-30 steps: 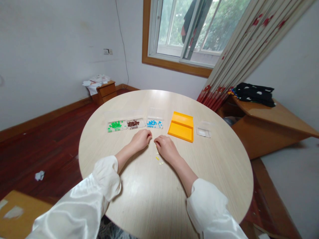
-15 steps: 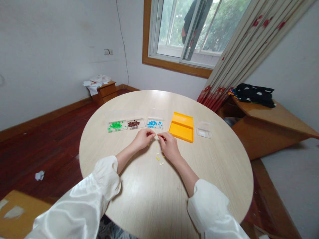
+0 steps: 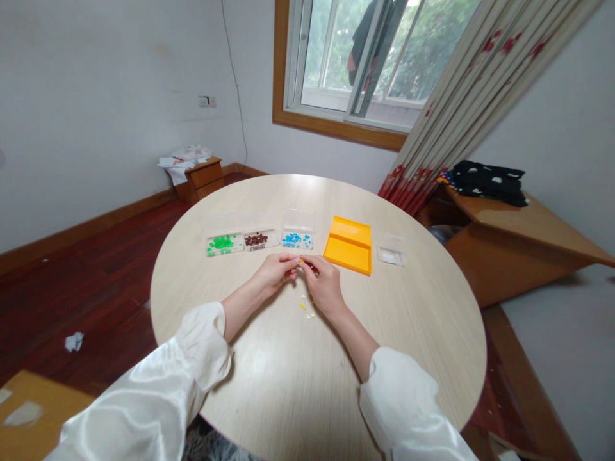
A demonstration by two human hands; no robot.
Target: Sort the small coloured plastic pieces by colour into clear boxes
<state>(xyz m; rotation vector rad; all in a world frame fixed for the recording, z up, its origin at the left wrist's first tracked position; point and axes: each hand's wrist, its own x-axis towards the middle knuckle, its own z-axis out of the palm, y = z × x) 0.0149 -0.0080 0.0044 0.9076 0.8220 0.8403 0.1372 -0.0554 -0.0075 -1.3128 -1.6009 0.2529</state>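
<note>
My left hand and right hand both pinch a yellow piece just above the bench, near the blue box. I judge a slack grip could drop it among the loose bits.

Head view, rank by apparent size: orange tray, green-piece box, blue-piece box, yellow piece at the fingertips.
1. orange tray
2. green-piece box and blue-piece box: they look about alike, so not ranked apart
3. yellow piece, tiny
</note>
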